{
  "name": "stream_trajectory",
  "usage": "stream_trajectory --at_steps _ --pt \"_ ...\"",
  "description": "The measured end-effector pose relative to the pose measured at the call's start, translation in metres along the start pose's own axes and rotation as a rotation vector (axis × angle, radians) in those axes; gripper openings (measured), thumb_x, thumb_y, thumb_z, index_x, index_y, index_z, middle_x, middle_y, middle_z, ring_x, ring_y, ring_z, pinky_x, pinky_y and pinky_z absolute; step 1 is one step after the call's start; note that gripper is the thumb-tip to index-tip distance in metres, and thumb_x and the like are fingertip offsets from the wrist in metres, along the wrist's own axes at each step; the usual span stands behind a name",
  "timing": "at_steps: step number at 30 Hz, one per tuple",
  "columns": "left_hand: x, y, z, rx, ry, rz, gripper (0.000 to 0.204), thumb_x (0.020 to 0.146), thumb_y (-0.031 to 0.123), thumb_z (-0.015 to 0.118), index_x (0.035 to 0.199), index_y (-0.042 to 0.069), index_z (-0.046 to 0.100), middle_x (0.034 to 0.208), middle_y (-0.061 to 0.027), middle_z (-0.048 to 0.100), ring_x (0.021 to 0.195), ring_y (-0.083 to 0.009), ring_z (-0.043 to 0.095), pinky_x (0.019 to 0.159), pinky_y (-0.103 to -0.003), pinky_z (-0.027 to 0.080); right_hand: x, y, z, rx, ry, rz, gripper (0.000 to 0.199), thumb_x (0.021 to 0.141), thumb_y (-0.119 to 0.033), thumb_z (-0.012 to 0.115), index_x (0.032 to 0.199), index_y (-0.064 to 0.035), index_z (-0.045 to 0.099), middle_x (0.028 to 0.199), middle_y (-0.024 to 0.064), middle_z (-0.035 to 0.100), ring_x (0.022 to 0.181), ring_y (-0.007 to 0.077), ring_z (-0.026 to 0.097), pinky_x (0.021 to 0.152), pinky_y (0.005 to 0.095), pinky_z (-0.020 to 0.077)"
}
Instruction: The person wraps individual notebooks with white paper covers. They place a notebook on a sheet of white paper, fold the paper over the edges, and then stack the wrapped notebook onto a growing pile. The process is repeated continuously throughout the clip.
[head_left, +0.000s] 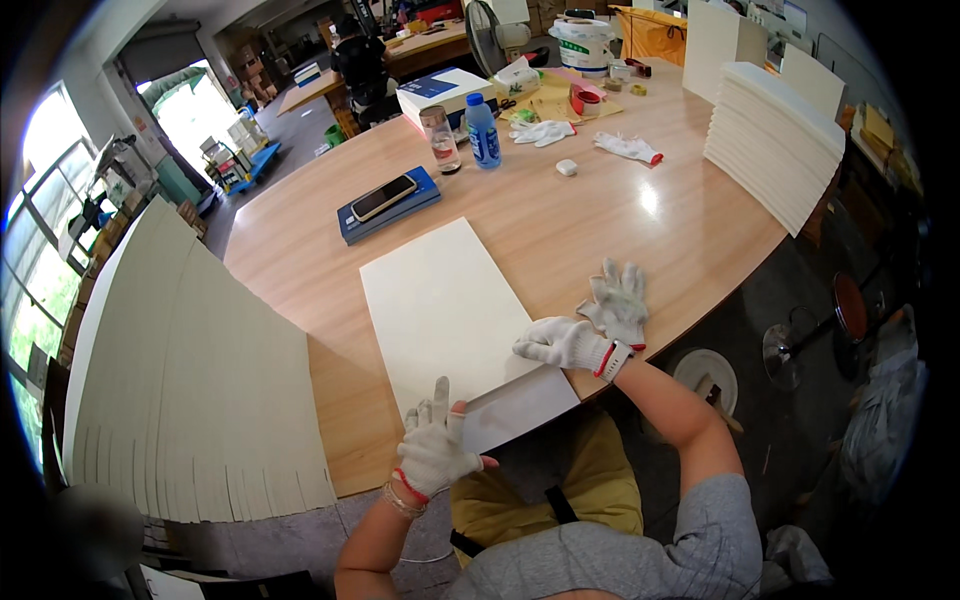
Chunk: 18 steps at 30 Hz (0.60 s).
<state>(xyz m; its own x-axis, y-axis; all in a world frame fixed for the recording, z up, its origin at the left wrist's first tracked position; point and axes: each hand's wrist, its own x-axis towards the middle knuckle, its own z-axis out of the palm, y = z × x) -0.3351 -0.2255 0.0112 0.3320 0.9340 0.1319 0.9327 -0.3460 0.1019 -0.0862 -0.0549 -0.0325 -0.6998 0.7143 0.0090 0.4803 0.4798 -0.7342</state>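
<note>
In front of me on the table lies a flat white cardboard piece (450,300), with a paler grey strip (520,410) along its near edge. My left hand (436,446), in a white knit glove with some bare fingertips, is at the near left corner, fingers apart. My right hand (568,344), also gloved, rests on the right edge near where panel and strip meet. Its fingers are bent and pressed together; whether something is between them is hidden. Just beyond it lies a loose white glove (618,303).
Tall stacks of white board stand at left (200,380) and far right (775,140). Farther back on the table (290,230) are a phone (384,197) on a blue box (390,212), a blue bottle (483,132), a clear bottle (440,140), more gloves (628,148) and a bucket (583,47).
</note>
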Motion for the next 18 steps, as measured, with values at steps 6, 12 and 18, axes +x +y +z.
stream_trajectory --at_steps 6,12,18 --pt "-0.001 -0.009 0.019 -0.034 -0.026 -0.028 0.093 0.056 0.041 0.087 0.128 0.002 0.045 0.145 -0.0301 0.033 0.119 -0.0466 0.049 0.100 -0.052 0.042 0.002 0.009 0.004 0.010 0.010 -0.002 0.046 0.095 -0.046 0.052 0.107 -0.0050 0.069 0.106 0.0180 0.067 0.104 0.0328 0.062 0.089 0.0368 0.0476" --pt "-0.016 -0.011 0.010 0.051 -0.127 0.009 0.090 0.065 0.032 0.077 0.141 0.005 0.039 0.147 -0.0277 0.031 0.124 -0.0458 0.044 0.103 -0.055 0.035 -0.001 -0.001 -0.012 0.127 -0.096 0.105 0.054 0.094 -0.052 0.052 0.111 -0.0040 0.068 0.114 0.0150 0.067 0.108 0.0290 0.061 0.093 0.0351 0.0462" --pt "-0.021 -0.031 0.010 -0.015 -0.041 -0.020 0.066 0.070 0.018 0.073 0.131 0.006 0.051 0.128 -0.0224 0.053 0.109 -0.0355 0.057 0.091 -0.044 0.046 0.003 0.019 -0.019 0.328 -0.211 0.083 0.065 0.094 -0.059 0.046 0.118 -0.0019 0.064 0.121 0.0133 0.065 0.117 0.0264 0.057 0.101 0.0321 0.0403"
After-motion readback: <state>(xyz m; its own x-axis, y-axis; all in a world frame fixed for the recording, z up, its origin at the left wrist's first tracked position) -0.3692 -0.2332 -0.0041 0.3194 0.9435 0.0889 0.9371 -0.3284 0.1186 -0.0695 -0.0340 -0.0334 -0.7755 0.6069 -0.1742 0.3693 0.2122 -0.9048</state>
